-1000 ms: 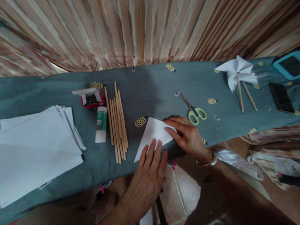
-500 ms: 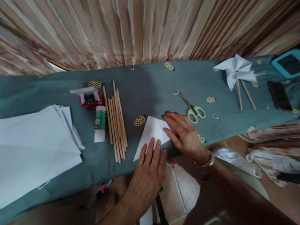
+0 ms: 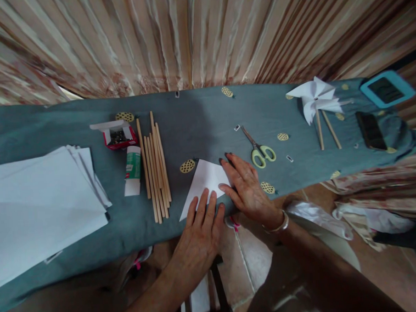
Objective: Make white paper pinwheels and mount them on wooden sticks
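Observation:
A folded white sheet of paper (image 3: 208, 175), roughly triangular, lies near the front edge of the cloth-covered table. My left hand (image 3: 202, 223) rests flat on its lower edge, fingers stretched out. On its right side, my right hand (image 3: 245, 184) presses down with the fingers extended and the thumb apart; the paper's right corner is hidden beneath it. Green-handled scissors (image 3: 258, 149) lie just beyond my right hand, slightly open. To the left is a bundle of wooden sticks (image 3: 156, 169), several side by side.
A green-and-white glue stick (image 3: 132, 166) and an open red box (image 3: 119, 136) of small dark pieces are left of the sticks. A stack of white paper (image 3: 40, 195) lies far left. Paper pinwheels (image 3: 317, 98) on sticks, a phone (image 3: 371, 130) and a blue-framed device (image 3: 387, 89) lie right.
The whole view has shifted slightly, so things on the table appear a little further left. Both hands stay on the folded paper, with hardly any movement against it.

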The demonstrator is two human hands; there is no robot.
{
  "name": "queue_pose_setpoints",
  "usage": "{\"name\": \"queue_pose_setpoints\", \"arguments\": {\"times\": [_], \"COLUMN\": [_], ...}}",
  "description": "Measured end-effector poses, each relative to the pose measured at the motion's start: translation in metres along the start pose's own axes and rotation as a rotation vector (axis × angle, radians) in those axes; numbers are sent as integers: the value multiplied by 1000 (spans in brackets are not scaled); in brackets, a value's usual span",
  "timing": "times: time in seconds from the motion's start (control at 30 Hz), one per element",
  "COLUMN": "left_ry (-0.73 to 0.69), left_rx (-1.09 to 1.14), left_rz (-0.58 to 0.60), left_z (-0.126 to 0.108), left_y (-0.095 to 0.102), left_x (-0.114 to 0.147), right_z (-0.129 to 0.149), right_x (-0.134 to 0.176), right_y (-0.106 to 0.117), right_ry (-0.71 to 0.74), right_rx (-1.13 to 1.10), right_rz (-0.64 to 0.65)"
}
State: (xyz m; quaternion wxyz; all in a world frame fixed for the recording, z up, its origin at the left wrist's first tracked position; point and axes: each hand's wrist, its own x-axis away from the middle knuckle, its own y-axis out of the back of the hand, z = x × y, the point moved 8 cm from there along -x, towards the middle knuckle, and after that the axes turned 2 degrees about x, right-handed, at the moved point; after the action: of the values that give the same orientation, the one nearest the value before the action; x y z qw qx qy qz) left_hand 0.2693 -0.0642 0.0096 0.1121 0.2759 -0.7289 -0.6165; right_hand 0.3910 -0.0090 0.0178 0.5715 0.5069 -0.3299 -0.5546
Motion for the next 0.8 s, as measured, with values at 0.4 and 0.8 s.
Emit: {"name": "queue_pose_setpoints", "arguments": {"times": [0.4, 0.8], "left_ry": [11, 2], "left_rx": [-8, -14], "left_rz": [6, 36], "left_z": [2, 0], "left_y": [-4, -4], "left_x": [0, -3], "right_z": [-25, 27], "right_x": [12, 21], "right_y": [29, 16], "right_ry": [-52, 192], "right_rx": [156, -83], "right_rz": [-200, -91]}}
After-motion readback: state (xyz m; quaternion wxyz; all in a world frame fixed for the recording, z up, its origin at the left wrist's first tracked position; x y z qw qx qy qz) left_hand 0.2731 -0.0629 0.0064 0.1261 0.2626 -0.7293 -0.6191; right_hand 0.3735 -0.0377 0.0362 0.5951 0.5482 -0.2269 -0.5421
